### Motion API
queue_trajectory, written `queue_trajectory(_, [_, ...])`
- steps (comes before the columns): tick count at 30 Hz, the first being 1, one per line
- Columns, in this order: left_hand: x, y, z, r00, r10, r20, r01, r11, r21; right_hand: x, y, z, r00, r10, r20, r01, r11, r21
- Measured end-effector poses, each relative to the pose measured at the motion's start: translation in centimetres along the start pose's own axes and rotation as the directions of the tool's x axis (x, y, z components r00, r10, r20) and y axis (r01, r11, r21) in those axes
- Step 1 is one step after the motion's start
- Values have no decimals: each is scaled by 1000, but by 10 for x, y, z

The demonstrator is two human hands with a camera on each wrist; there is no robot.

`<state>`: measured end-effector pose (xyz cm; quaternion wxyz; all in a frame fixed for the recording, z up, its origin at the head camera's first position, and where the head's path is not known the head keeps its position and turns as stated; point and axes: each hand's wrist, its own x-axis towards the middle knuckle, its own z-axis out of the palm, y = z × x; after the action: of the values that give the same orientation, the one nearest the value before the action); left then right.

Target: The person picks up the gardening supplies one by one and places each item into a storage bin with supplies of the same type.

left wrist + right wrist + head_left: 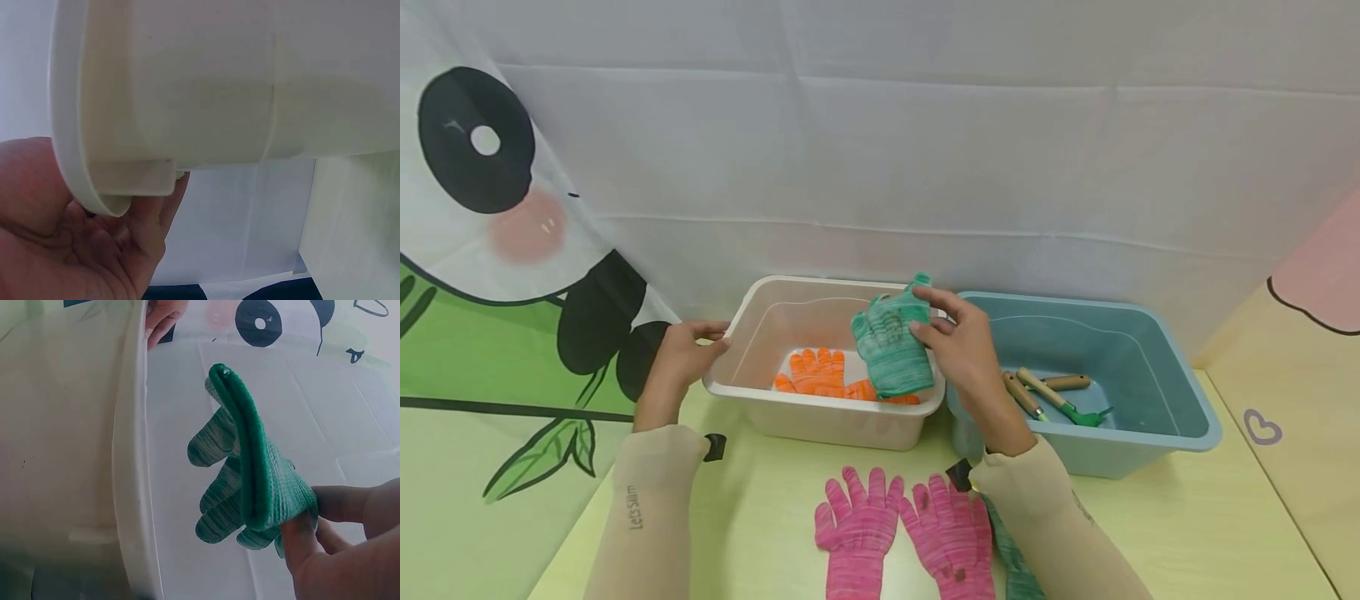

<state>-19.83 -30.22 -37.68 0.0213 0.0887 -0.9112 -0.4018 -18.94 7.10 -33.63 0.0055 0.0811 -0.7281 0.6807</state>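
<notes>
Between the thumb and fingers of my right hand point(958, 342) a green knit glove point(891, 342) is pinched by its side, held over the right part of a white plastic bin point(820, 421). In the right wrist view the green glove point(250, 469) hangs with its cuff edge toward the camera and its fingers pointing away. My left hand point(683, 358) grips the bin's left rim; the left wrist view shows fingers curled under the rim point(69, 112). Inside the bin lie orange gloves point(818, 372), partly hidden behind the green one.
A blue bin point(1157, 454) at the right contains garden tools with wooden handles point(1066, 382) and a green tool head point(1086, 417). Two pink gloves point(857, 533) lie flat on the table in front. Another green glove point(1015, 558) is partly hidden under my right forearm.
</notes>
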Motion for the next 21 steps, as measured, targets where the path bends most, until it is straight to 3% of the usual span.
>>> queue_trajectory(21, [5,-3,-1,1000,5,-3,-5,1000,5,27,-2,27,1000,14,3,-14,998,-61])
